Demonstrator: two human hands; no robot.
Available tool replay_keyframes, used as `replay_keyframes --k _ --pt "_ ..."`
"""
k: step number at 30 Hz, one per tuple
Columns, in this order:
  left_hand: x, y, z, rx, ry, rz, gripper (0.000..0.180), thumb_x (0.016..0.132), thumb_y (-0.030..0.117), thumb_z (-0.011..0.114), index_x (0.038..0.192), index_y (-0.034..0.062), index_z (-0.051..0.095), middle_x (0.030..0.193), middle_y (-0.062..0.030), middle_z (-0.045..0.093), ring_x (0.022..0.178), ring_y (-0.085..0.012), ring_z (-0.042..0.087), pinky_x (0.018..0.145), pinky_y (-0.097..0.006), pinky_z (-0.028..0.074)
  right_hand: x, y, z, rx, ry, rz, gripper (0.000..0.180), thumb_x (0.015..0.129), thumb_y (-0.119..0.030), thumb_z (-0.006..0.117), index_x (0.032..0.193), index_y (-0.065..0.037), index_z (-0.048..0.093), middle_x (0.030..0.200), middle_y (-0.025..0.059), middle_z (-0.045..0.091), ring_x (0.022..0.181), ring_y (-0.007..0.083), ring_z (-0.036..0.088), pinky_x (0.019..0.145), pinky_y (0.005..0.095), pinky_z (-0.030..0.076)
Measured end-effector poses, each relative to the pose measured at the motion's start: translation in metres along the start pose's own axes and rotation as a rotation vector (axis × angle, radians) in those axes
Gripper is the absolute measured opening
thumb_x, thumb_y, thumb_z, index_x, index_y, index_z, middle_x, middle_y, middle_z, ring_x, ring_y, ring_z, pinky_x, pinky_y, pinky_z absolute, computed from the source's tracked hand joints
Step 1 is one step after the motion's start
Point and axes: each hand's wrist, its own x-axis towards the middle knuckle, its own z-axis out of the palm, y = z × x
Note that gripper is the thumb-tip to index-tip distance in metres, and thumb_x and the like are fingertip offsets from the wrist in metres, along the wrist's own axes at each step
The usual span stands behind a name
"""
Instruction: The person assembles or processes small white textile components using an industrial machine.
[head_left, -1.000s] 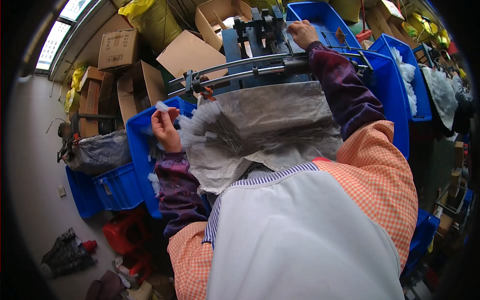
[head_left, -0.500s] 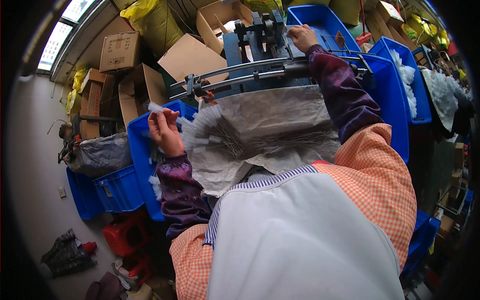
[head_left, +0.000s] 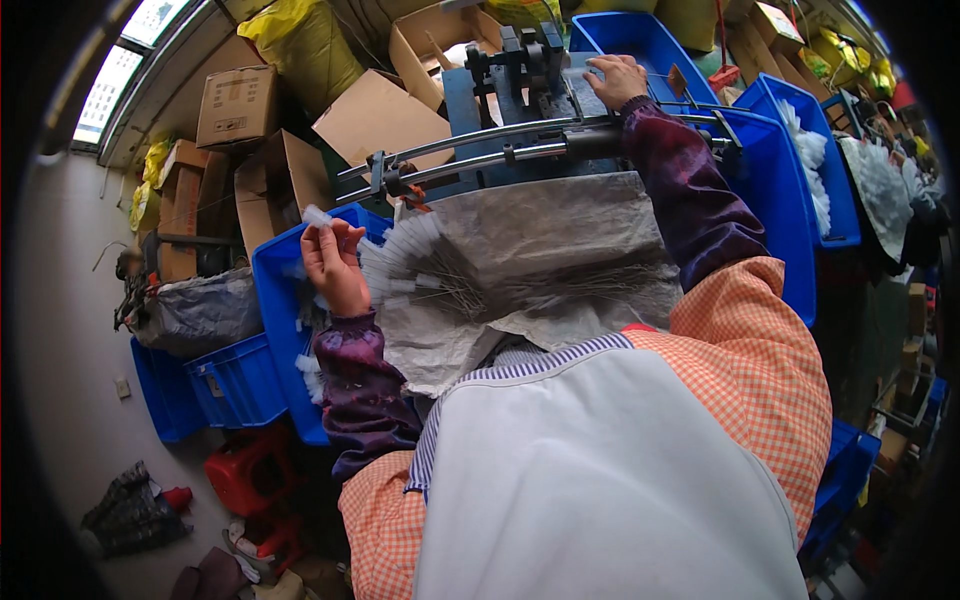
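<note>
My left hand (head_left: 339, 272) is raised at the left, thumb and fingers pinched on a small brush with a white bristle head (head_left: 317, 216). Beside it, several white-bristled brushes (head_left: 410, 243) with thin wire stems lie fanned over a grey cloth (head_left: 560, 225) across my lap. At the far side, my right hand (head_left: 620, 80) hangs over the right end of a blue metal machine (head_left: 470, 100). Its fingers are curled together; whatever they grip is too small to make out. Metal rods (head_left: 470, 160) run crosswise in front of the machine, passing under my right forearm.
A blue bin (head_left: 285, 350) with more white brushes stands under my left arm. Other blue bins (head_left: 790, 200) stand at the right, one holding white bristle pieces (head_left: 808, 165). Cardboard boxes (head_left: 238, 104) and a yellow sack (head_left: 305, 50) crowd the far left, and a red stool (head_left: 245, 470) the near left.
My right hand has shifted slightly to the right along the machine's end. My left hand still holds the brush, nearly in the same place.
</note>
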Motion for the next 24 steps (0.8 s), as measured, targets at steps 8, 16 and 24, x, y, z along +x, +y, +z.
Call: replay_keyframes --k 8,16,24 --pt "0.001 0.000 0.010 -0.008 -0.035 -0.026 0.013 0.088 0.011 0.043 0.099 0.0034 0.044 0.083 -0.0065 0.053 0.073 -0.0131 0.054 0.069 -0.030 0.050 -0.011 0.009 -0.010 -0.025 -0.076 0.044 0.042 0.077 -0.044 0.051 0.109 -0.017 0.055 0.107 0.0050 0.054 0.106 0.0265 0.041 0.087 0.0421 0.033" --pt "-0.015 -0.012 -0.003 0.140 0.054 -0.189 0.022 0.085 0.006 0.047 0.104 0.0012 0.037 0.092 -0.0120 0.054 0.086 -0.0201 0.055 0.075 -0.032 0.049 -0.015 0.007 -0.006 0.050 -0.146 -0.004 0.042 0.080 -0.042 0.047 0.112 -0.014 0.051 0.104 0.0067 0.056 0.103 0.0279 0.044 0.086 0.0435 0.034" --pt "-0.048 -0.047 -0.027 0.720 -0.056 -0.179 0.035 0.080 0.010 0.056 0.109 -0.0035 0.041 0.110 -0.0132 0.046 0.093 -0.0190 0.051 0.081 -0.029 0.041 -0.015 0.010 0.002 0.128 -0.125 -0.019 0.037 0.082 -0.038 0.044 0.106 -0.011 0.052 0.103 0.0084 0.056 0.101 0.0282 0.047 0.084 0.0431 0.035"
